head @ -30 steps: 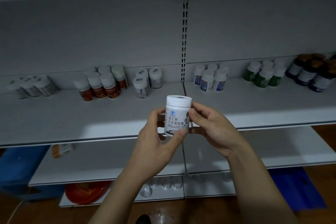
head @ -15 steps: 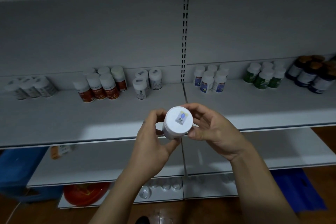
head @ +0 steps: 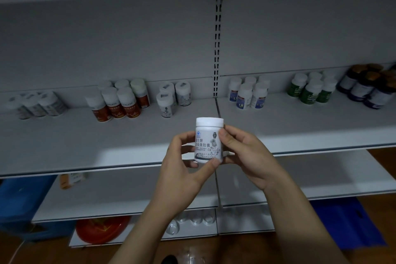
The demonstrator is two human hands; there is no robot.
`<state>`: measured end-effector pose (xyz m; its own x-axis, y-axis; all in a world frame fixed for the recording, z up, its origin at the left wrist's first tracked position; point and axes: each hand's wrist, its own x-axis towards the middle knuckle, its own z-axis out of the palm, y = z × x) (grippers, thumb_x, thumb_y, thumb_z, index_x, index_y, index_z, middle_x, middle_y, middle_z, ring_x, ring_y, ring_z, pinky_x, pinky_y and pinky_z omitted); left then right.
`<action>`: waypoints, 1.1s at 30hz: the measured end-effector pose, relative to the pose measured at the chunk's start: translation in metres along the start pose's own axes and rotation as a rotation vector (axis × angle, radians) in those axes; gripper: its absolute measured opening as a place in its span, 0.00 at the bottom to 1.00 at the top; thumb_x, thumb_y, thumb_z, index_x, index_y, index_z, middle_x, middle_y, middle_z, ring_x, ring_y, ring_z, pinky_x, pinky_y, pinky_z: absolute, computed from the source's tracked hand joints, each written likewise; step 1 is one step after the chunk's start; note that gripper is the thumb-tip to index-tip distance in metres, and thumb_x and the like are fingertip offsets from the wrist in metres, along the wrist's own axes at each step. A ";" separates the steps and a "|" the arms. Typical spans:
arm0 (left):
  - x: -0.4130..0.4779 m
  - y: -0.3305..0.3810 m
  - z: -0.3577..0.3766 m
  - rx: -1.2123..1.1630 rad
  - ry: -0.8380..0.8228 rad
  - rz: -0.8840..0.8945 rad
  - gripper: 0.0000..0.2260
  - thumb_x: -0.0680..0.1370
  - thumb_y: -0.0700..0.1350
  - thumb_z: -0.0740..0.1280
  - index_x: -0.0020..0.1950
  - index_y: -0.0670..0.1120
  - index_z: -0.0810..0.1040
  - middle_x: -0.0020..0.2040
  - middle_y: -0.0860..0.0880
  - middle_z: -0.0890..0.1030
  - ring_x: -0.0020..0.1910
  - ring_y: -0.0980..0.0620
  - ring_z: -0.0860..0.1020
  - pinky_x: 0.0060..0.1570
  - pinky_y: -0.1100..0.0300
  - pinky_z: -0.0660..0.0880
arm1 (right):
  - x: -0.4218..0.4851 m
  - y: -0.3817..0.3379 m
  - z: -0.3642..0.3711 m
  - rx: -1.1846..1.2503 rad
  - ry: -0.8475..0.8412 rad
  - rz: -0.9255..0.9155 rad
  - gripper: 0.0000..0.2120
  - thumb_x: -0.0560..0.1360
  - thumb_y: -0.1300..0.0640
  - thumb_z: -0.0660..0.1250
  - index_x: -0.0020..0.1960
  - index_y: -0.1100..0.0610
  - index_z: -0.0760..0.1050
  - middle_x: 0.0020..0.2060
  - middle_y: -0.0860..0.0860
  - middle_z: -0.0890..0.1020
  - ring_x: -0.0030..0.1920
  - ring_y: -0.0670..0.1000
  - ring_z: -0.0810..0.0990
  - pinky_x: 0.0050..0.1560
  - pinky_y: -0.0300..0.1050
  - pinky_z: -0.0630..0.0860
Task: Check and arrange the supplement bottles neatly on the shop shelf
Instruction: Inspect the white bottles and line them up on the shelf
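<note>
I hold a white supplement bottle point(head: 208, 140) upright in front of the middle shelf point(head: 85, 146), its printed label facing me. My left hand point(head: 182, 167) grips it from the left and below, thumb at the bottom edge. My right hand point(head: 242, 152) pinches its right side, thumb on the label. Three matching white bottles point(head: 171, 98) stand at the back of the shelf, just left of the slotted upright point(head: 217, 45).
Along the shelf's back stand grey-labelled bottles point(head: 36, 104), red-labelled bottles point(head: 120, 100), blue-labelled bottles point(head: 246, 93), green bottles point(head: 310, 89) and dark bottles point(head: 366, 88). Lower shelves hold an orange box point(head: 68, 180) and a red dish point(head: 100, 229). A blue bin point(head: 19, 199) sits at left.
Half a second ago the bottle was tipped with its cap toward me; both hands have turned it back upright, label facing me, as it was one second ago.
</note>
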<state>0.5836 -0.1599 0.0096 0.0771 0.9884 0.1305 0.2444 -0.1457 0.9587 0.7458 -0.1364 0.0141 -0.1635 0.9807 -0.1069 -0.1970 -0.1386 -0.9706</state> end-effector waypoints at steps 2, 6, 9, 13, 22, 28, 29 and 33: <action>0.001 0.000 -0.001 0.000 0.005 0.011 0.23 0.67 0.50 0.78 0.58 0.55 0.72 0.54 0.60 0.79 0.51 0.61 0.79 0.43 0.66 0.76 | 0.001 0.001 0.000 0.040 0.002 0.021 0.11 0.79 0.55 0.61 0.58 0.57 0.78 0.48 0.54 0.85 0.47 0.51 0.84 0.39 0.43 0.80; 0.004 -0.003 -0.003 -0.017 -0.024 -0.038 0.17 0.74 0.45 0.73 0.59 0.56 0.72 0.55 0.58 0.80 0.51 0.63 0.79 0.46 0.65 0.78 | 0.004 0.004 0.003 0.114 0.005 0.035 0.11 0.82 0.58 0.57 0.60 0.55 0.76 0.48 0.53 0.85 0.48 0.50 0.84 0.41 0.44 0.81; 0.006 -0.010 -0.005 -0.009 -0.051 -0.093 0.17 0.74 0.46 0.73 0.58 0.58 0.72 0.54 0.58 0.81 0.51 0.61 0.80 0.49 0.61 0.79 | 0.005 0.008 0.006 0.137 -0.012 0.045 0.12 0.83 0.59 0.55 0.58 0.55 0.76 0.46 0.51 0.86 0.47 0.49 0.84 0.42 0.44 0.81; 0.009 -0.018 -0.012 0.058 -0.051 -0.134 0.24 0.68 0.47 0.78 0.60 0.55 0.73 0.52 0.59 0.81 0.48 0.64 0.79 0.47 0.65 0.78 | 0.008 0.013 0.011 0.051 -0.061 0.059 0.12 0.81 0.60 0.58 0.61 0.55 0.76 0.50 0.51 0.85 0.50 0.48 0.83 0.48 0.41 0.80; 0.036 -0.054 -0.041 0.269 -0.086 -0.048 0.25 0.68 0.43 0.78 0.63 0.53 0.74 0.56 0.57 0.79 0.51 0.63 0.77 0.43 0.69 0.76 | 0.035 0.016 0.034 -0.546 0.124 -0.045 0.23 0.66 0.58 0.78 0.60 0.48 0.78 0.48 0.41 0.84 0.47 0.40 0.81 0.52 0.39 0.79; 0.070 -0.075 -0.063 0.412 -0.116 -0.010 0.27 0.71 0.49 0.75 0.68 0.55 0.71 0.63 0.56 0.76 0.57 0.60 0.76 0.51 0.65 0.74 | 0.080 0.009 0.050 -0.835 0.202 -0.049 0.22 0.63 0.55 0.78 0.56 0.51 0.78 0.47 0.46 0.83 0.45 0.43 0.81 0.45 0.37 0.77; 0.076 -0.077 -0.069 0.459 -0.123 -0.012 0.27 0.73 0.50 0.74 0.69 0.54 0.69 0.64 0.56 0.75 0.60 0.58 0.75 0.55 0.61 0.73 | 0.093 0.008 0.050 -0.886 0.233 -0.067 0.22 0.63 0.55 0.77 0.57 0.52 0.78 0.49 0.48 0.82 0.48 0.47 0.81 0.46 0.40 0.76; 0.101 -0.086 -0.098 0.549 -0.124 -0.045 0.26 0.75 0.53 0.71 0.71 0.52 0.68 0.65 0.53 0.75 0.61 0.55 0.75 0.58 0.57 0.73 | 0.152 0.007 0.048 -1.011 0.329 -0.055 0.23 0.69 0.53 0.75 0.62 0.55 0.74 0.56 0.53 0.77 0.56 0.53 0.76 0.48 0.40 0.69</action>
<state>0.4752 -0.0436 -0.0349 0.1596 0.9867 0.0304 0.7145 -0.1367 0.6861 0.6729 0.0055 0.0010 0.1202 0.9921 0.0367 0.7232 -0.0622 -0.6878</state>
